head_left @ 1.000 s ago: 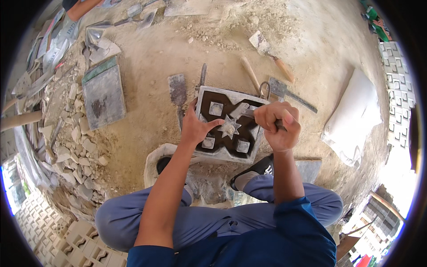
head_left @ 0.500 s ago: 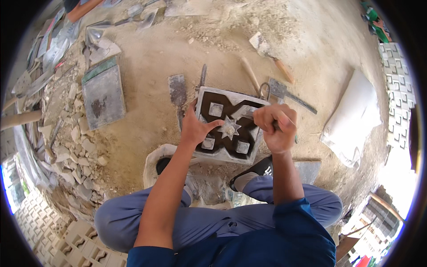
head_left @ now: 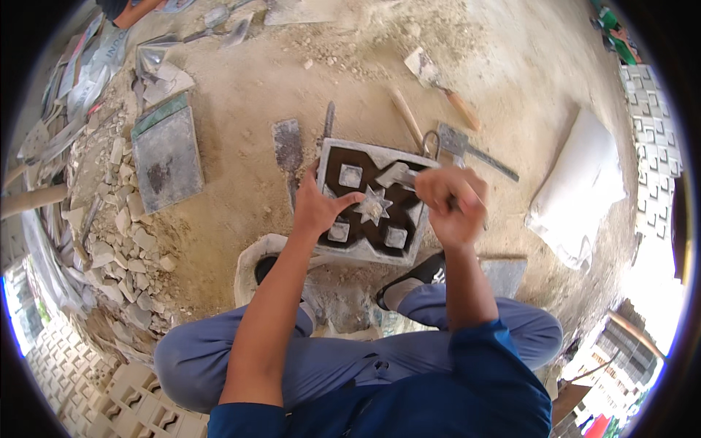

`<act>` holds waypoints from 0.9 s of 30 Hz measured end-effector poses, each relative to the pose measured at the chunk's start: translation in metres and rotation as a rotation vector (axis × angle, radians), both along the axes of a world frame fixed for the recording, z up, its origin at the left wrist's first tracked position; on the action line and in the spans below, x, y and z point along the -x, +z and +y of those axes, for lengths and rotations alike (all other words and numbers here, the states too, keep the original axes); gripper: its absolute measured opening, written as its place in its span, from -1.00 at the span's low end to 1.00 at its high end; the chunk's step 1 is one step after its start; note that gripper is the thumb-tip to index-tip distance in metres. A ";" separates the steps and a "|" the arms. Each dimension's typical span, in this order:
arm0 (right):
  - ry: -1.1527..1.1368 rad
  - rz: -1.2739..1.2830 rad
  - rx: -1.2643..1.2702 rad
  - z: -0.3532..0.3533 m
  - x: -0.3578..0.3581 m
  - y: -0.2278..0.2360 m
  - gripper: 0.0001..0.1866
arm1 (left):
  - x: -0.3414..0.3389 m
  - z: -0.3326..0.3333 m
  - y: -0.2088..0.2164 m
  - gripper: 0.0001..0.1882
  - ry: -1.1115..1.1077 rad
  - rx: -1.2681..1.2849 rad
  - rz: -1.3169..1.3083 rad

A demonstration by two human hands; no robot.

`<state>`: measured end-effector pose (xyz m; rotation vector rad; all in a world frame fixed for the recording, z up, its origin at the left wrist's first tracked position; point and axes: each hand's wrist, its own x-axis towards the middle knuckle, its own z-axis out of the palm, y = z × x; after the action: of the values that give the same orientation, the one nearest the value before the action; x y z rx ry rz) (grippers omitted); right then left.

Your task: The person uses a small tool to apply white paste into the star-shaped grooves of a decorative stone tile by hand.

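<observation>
A rectangular grey mould [head_left: 360,252] lies on the ground in front of my feet. Dark material lines its patterned hollows around a pale eight-pointed star [head_left: 374,207] and square raised pieces. My left hand [head_left: 316,207] grips the mould's left side, its thumb stretched over the top toward the star. My right hand [head_left: 454,206] is closed round the handle of a small trowel [head_left: 395,174]. The trowel's blade is over the mould's upper right part; whether it touches the dark material I cannot tell. My fingers mostly hide the handle.
Beyond the mould lie a flat scraper [head_left: 288,144], a wooden handle [head_left: 407,118], a metal tool [head_left: 493,163] and a wood-handled trowel [head_left: 462,109]. A grey slab [head_left: 169,160] and rubble [head_left: 131,255] are at left, a white sack [head_left: 580,193] at right. Another person's arm [head_left: 136,12] shows top left.
The trowel blade has shifted left and a little up over the mould, and shows more clearly. My left hand keeps its hold on the mould's side.
</observation>
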<state>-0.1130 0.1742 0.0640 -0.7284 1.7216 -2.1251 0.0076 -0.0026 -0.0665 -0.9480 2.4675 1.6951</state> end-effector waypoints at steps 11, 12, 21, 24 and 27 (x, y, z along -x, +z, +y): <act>0.125 0.169 -0.150 0.001 0.011 -0.015 -0.39 | 0.008 0.004 0.006 0.25 -0.010 -0.035 0.045; 0.126 0.178 -0.144 -0.006 0.014 -0.007 -0.39 | 0.011 -0.001 0.003 0.26 -0.006 -0.008 0.074; 0.124 -0.001 -0.120 -0.008 0.014 -0.002 -0.23 | 0.010 -0.001 0.001 0.25 0.000 -0.030 0.068; 0.122 0.026 -0.055 -0.002 0.008 0.001 -0.12 | 0.015 -0.001 0.004 0.24 -0.009 0.023 0.056; 0.167 0.121 -0.300 -0.010 0.014 -0.002 -0.02 | 0.009 0.001 0.002 0.23 -0.023 0.014 0.065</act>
<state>-0.1270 0.1638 0.0616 -0.8913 1.9116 -1.6957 -0.0012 -0.0011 -0.0645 -0.8760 2.5235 1.7306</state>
